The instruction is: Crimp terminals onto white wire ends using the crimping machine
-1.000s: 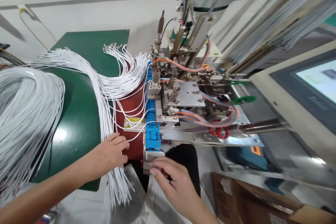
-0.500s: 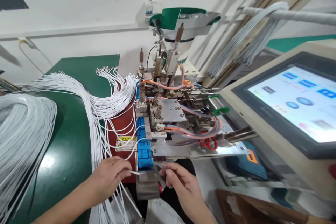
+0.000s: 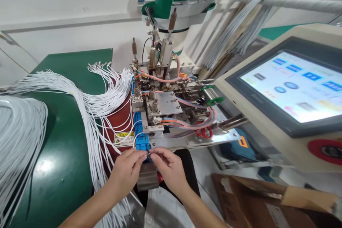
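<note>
My left hand [image 3: 127, 171] is closed in a pinch on the end of a white cable, most of which its fingers hide. My right hand [image 3: 171, 171] meets it from the other side, thumb and fingertips pinched at the cable's tip. Both sets of fingertips are just over the nearest of the blue clamp blocks [image 3: 142, 141] along the machine's front edge. White cables [image 3: 138, 134] run into the blocks farther back. A thick bundle of white cables [image 3: 89, 128] hangs down to the left of my left forearm.
The machine [image 3: 165, 103] stands ahead, with a green-lined bowl feeder [image 3: 184, 17] behind it. A touchscreen panel [image 3: 296, 82] with a red button juts in from the right. Another coil of white cable [image 3: 21, 142] lies on the green table [image 3: 64, 171]. A cardboard box [image 3: 256, 203] sits lower right.
My hands have come together over the nearest blue block. The left moved right with the cable end, and the right moved up and left to its tip. The view has shifted slightly right and down.
</note>
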